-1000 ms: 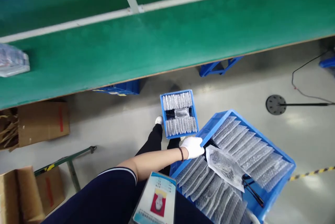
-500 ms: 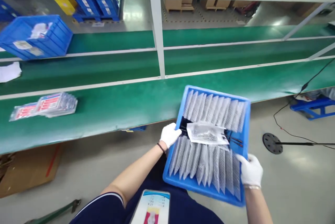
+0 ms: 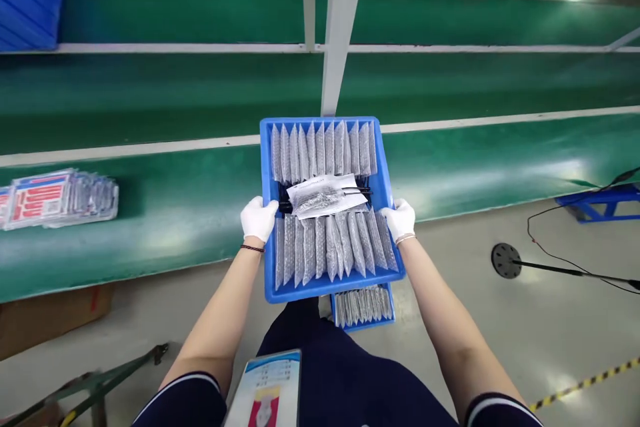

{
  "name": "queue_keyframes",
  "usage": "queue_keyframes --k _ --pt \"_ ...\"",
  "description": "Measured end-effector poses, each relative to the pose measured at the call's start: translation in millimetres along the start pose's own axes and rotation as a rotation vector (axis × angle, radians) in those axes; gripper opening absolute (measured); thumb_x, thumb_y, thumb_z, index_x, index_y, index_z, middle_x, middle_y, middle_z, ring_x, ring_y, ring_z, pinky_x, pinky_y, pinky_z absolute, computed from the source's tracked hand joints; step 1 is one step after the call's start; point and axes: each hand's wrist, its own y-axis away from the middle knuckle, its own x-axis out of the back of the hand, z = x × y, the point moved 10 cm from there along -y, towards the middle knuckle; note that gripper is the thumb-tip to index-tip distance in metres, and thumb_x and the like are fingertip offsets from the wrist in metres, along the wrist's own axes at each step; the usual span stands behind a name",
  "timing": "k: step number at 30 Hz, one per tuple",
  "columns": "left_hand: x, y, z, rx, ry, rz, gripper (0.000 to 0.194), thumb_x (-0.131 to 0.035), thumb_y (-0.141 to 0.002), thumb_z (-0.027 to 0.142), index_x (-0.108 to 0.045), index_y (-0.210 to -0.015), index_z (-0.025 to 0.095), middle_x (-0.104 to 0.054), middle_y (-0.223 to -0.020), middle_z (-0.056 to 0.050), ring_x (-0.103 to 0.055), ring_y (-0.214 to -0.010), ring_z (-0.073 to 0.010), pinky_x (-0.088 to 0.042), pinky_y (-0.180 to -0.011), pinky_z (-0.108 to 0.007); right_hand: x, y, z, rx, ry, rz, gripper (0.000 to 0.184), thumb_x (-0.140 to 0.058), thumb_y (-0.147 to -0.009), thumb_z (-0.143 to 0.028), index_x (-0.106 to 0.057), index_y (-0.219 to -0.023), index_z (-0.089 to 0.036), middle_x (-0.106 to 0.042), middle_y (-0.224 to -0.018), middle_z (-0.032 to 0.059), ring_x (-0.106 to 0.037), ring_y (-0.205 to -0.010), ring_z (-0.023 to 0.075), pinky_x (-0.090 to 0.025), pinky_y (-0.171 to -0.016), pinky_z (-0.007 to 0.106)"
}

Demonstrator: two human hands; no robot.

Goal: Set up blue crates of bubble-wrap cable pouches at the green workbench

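I hold a blue plastic tray (image 3: 267, 167) level in front of me, over the near edge of the green bench (image 3: 200, 200). My left hand (image 3: 258, 218), in a white glove, grips the tray's left rim. My gloved right hand (image 3: 399, 219) grips its right rim. Two rows of bubble-wrap pouches (image 3: 320, 147) stand on edge in the tray. One loose pouch with a black part (image 3: 325, 195) lies flat across the middle.
A second blue tray of pouches (image 3: 363, 307) sits on the floor below. A stack of red-printed packets (image 3: 55, 197) lies at the bench's left. A white upright post (image 3: 340, 27) rises behind the tray. A round black stand base (image 3: 506, 260) and cable lie on the floor right.
The tray has come up from near the floor and turned square to me. My right hand moved from its near corner to its right rim, and both hands now hold it level.
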Motion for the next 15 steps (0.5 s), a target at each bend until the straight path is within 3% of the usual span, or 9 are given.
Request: queue_keyframes --k 5,9,12,15 --pt "-4.9 -20 12 -0.043 0.005 0.021 0.03 -0.06 -0.076 0.03 -0.04 -0.055 0.02 -0.04 -0.053 0.004 -0.041 -0.057 -0.0134 -0.028 -0.057 -0.026 1 -19 -11 -0.014 0.034 0.03 0.019 -0.061 -0.05 -0.026 -0.045 -0.058 -0.021 -0.037 -0.048 -0.0087 -0.036 -0.051 0.0103 -0.03 -0.048 0.023" --pt "-4.9 -21 16 -0.044 -0.051 0.033 0.028 -0.059 -0.079 0.033 -0.044 -0.059 0.02 -0.046 -0.058 0.003 -0.045 -0.061 -0.0153 -0.032 -0.06 -0.027 -4 -22 -16 0.027 0.087 0.025 0.015 -0.06 -0.055 -0.025 -0.049 -0.064 -0.021 -0.042 -0.051 -0.0072 -0.04 -0.053 0.0118 -0.035 -0.052 0.024" --pt "-2.5 -21 24 -0.067 -0.097 0.027 0.029 -0.057 -0.081 0.035 -0.043 -0.06 0.02 -0.048 -0.061 0.001 -0.048 -0.065 -0.0169 -0.036 -0.063 -0.027 -8 -22 -21 0.074 0.102 -0.028 0.015 -0.059 -0.065 -0.03 -0.056 -0.075 -0.019 -0.052 -0.06 -0.0039 -0.049 -0.06 0.0152 -0.044 -0.063 0.028" --pt "4.1 -22 26 -0.136 -0.161 0.012 0.035 -0.052 -0.087 0.043 -0.044 -0.061 0.02 -0.05 -0.063 -0.001 -0.051 -0.07 -0.0186 -0.04 -0.069 -0.028 12 -11 -29 0.309 0.101 0.032 0.027 -0.053 -0.079 -0.039 -0.062 -0.09 -0.016 -0.064 -0.085 0.0058 -0.057 -0.082 0.0206 -0.048 -0.085 0.036"
